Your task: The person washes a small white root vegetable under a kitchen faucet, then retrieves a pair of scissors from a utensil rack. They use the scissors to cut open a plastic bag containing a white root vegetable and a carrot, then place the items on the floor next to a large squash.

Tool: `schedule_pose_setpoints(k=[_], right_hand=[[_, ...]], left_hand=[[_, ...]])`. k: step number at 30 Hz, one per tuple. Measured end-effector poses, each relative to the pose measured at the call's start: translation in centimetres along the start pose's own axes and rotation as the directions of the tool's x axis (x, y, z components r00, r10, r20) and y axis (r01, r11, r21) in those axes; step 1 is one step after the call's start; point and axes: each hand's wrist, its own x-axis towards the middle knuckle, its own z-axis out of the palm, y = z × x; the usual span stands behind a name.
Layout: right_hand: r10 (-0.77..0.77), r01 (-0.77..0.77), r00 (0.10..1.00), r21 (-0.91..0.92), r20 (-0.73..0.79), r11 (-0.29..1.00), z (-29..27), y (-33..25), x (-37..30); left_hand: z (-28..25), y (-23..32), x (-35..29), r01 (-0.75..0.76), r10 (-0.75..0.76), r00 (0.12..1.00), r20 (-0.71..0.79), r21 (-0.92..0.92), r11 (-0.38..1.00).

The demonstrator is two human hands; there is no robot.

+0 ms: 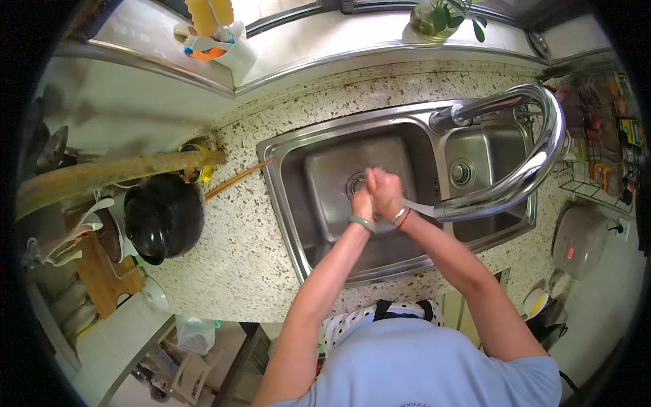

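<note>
My left hand and my right hand are pressed together over the large basin of a steel sink, close to its drain. Both look closed, fingers curled against each other, and whether anything lies between them is hidden. A green bangle circles my left wrist; a silver bangle and a thin red cord are on the right one. Just right of my wrists ends the curved chrome faucet, with a pale, see-through stream of water at its mouth.
A smaller basin adjoins on the right. Left of the sink lie chopsticks and a black pot on the speckled counter. A white holder and a plant vase stand on the sill. A wire rack hangs at right.
</note>
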Motion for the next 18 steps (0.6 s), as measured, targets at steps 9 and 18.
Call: schedule_pose_setpoints(k=[9,18], right_hand=[[0.09,-0.088,0.996,0.135,-0.009,0.987,0.3,4.2,1.0],[0.181,-0.647,0.706,0.519,0.685,0.558,-5.0,3.1,0.4]], left_hand=[[1.7,1.8,-3.8,0.043,-0.043,0.996,-0.074,-0.012,0.999],[0.1,7.3,-6.3,-0.288,0.133,0.958,0.255,0.87,0.4]])
